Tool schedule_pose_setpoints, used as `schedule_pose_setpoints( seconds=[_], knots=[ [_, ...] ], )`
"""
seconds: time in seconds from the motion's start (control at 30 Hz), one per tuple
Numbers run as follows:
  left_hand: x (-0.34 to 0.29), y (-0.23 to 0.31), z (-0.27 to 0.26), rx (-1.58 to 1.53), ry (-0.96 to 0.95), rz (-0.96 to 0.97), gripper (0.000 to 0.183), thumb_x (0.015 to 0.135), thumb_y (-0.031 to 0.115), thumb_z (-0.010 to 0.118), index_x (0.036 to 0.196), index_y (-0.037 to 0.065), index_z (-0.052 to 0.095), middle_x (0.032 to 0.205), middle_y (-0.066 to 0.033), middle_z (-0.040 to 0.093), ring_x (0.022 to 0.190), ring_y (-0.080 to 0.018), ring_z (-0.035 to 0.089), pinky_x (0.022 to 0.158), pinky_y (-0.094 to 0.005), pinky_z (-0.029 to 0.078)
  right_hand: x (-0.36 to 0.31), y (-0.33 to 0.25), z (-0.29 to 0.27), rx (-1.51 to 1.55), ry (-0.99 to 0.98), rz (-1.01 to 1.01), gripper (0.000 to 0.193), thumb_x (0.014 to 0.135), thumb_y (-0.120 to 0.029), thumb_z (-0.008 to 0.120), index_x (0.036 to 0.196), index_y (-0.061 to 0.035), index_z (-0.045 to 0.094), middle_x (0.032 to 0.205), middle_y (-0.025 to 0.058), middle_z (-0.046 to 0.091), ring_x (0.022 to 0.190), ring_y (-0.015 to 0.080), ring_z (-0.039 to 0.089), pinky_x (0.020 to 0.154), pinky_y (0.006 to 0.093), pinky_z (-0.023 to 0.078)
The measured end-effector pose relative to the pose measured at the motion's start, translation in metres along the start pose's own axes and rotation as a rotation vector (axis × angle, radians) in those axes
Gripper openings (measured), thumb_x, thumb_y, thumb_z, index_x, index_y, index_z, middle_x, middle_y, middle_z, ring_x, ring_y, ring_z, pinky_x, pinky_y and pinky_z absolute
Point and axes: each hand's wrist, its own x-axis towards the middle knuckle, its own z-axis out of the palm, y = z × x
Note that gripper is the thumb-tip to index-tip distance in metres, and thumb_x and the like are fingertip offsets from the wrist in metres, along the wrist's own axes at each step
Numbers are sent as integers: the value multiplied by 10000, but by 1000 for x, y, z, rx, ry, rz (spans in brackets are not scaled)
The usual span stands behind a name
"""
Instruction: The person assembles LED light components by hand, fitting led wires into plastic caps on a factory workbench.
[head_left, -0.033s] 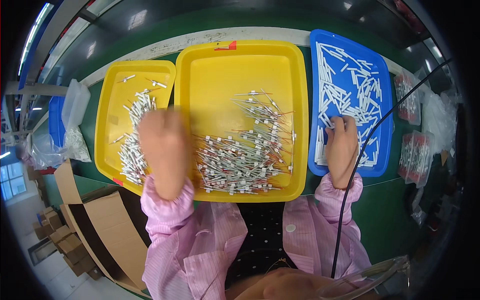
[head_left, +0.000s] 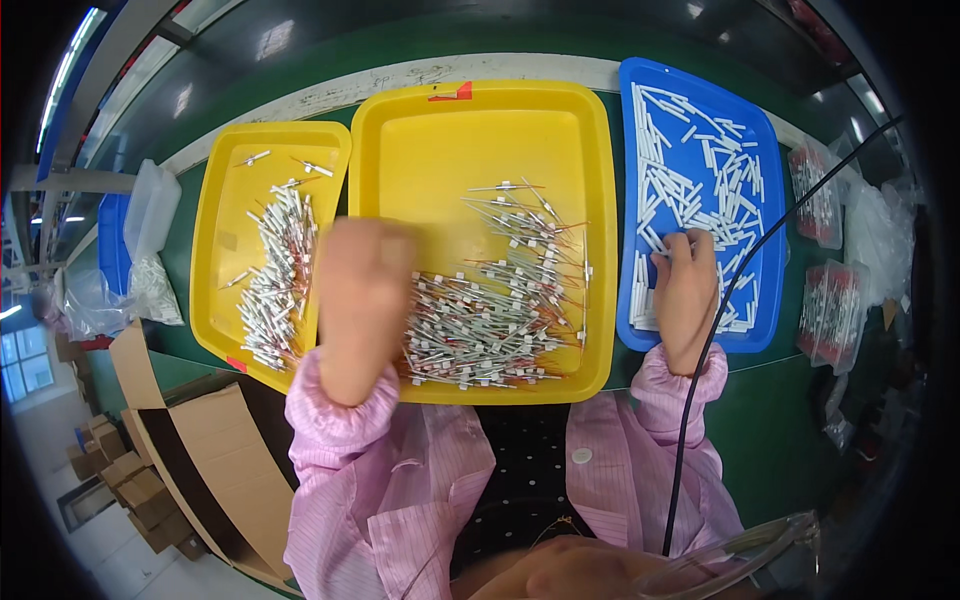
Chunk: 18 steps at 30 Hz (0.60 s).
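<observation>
My left hand (head_left: 362, 285), smeared by motion, is over the left part of the large yellow tray (head_left: 450, 150). Its fingers cannot be made out. In that tray lies a heap of thin wire-leaded parts (head_left: 490, 335) with small white tabs and reddish ends. The smaller yellow tray (head_left: 222, 200) on the left has a pile of parts with white sleeves (head_left: 275, 300). On the right, my right hand (head_left: 685, 290) rests at the near left of the blue tray (head_left: 655, 72), fingers curled and pinched at a white tube (head_left: 652, 238). Many short white tubes (head_left: 735, 190) are scattered there.
A black cable (head_left: 765, 240) crosses in front of the blue tray and my right sleeve. Clear boxes of parts (head_left: 833, 310) stand at the right. An open cardboard box (head_left: 215, 440) is at the lower left, and plastic bags (head_left: 95, 300) lie beyond the left tray.
My left hand has shifted right, from the edge of the small yellow tray to above the large one. My right hand has hardly moved.
</observation>
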Motion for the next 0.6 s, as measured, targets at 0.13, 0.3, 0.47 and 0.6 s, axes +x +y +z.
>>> schedule_pose_setpoints(
  seconds=[0.13,0.3,0.47,0.6],
  knots=[
    [-2,39,35,-247,-192,309,149,691,56,626,832,13,607,862,-125,575,792,-275,568,693,-366,483,6,4,0,101,7,-5,166,777,12,699,922,12,618,982,156,547,845,339,608,720,424,483],
    [6,40,32,-225,-357,301,113,701,63,597,801,15,575,807,-109,541,787,-259,559,692,-349,474,7,7,-7,137,182,-64,124,755,-25,730,838,7,643,900,166,565,811,364,607,633,412,463],
    [1,29,16,-366,-320,173,124,710,10,620,832,8,599,829,-117,561,768,-280,587,631,-363,485,2,2,-7,229,154,130,105,812,-58,715,838,14,644,794,193,626,701,366,624,580,415,458],
    [-8,24,4,-575,-172,-20,192,743,-61,635,924,3,642,842,-127,591,742,-306,608,610,-367,491,-4,-4,-5,182,9,170,94,899,-32,612,967,20,651,804,214,651,651,303,646,560,370,460]
  ],
)
